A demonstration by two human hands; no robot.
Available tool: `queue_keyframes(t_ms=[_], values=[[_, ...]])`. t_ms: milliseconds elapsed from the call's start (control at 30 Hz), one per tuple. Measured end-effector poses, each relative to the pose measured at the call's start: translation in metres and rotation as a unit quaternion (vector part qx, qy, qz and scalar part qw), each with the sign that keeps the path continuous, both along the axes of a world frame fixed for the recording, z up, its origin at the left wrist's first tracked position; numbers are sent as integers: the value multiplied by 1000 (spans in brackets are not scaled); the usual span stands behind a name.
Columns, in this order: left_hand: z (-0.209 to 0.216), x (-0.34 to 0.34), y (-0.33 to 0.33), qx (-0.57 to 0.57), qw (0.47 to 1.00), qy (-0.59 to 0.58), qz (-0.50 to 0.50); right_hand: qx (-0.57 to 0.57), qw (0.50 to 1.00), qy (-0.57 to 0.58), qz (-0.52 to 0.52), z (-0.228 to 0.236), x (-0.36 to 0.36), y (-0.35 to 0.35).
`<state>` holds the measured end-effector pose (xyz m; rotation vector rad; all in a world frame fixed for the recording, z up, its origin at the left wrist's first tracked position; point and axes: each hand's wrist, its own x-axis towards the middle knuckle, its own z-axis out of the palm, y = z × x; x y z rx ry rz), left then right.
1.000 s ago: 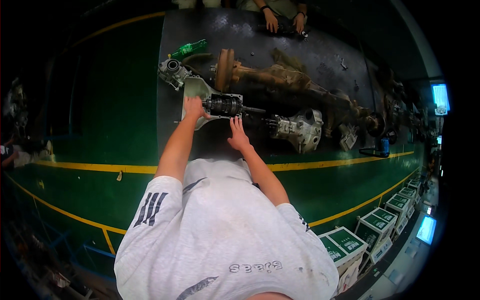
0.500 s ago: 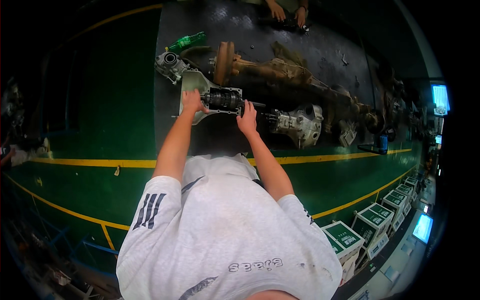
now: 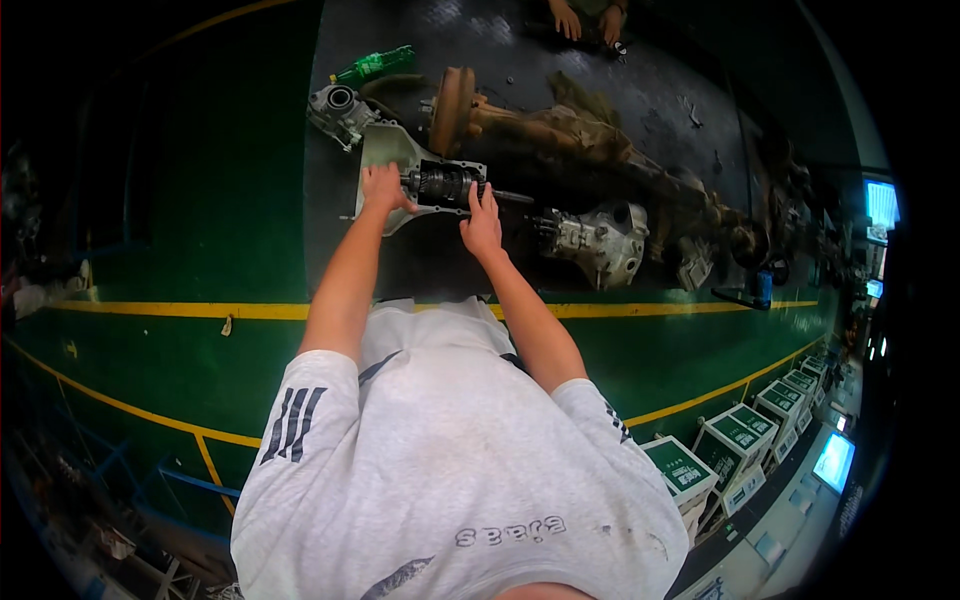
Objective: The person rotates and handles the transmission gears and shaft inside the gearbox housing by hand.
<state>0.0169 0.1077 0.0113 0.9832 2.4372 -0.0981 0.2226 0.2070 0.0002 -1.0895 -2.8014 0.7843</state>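
Note:
A pale metal gearbox housing half lies open side up on the dark bench. Dark toothed gears on a gear shaft sit inside it, and the thinner shaft end sticks out to the right. My left hand reaches into the wide left end of the housing, its thumb and fingers around the shaft's left end; the fingertips are partly hidden. At the right end of the gears is my right hand, fingers stretched out and apart, tips touching the rightmost gear.
A second metal casing stands to the right. Behind lies a long rusty axle. At the far left are a smaller casing and a green bottle. Another person's hands are across the bench.
My right hand has moved left, from the housing's right end onto the rightmost gear. My left hand keeps its place at the shaft's left end. The whole view has shifted slightly.

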Motion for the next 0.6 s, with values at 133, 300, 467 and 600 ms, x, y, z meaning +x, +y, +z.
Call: queue_keyframes(t_ms=[133,300,467,600], values=[[6,15,0,68,997,29,-26,-4,999,-36,6,5,5,2],[1,48,13,323,945,13,-45,-85,995,-46,-7,16,4,6],[-9,42,13,294,955,6,-32,-116,991,-71,-5,28,3,11],[-6,43,11,316,948,7,-32,-96,992,-76,15,27,9,16]])
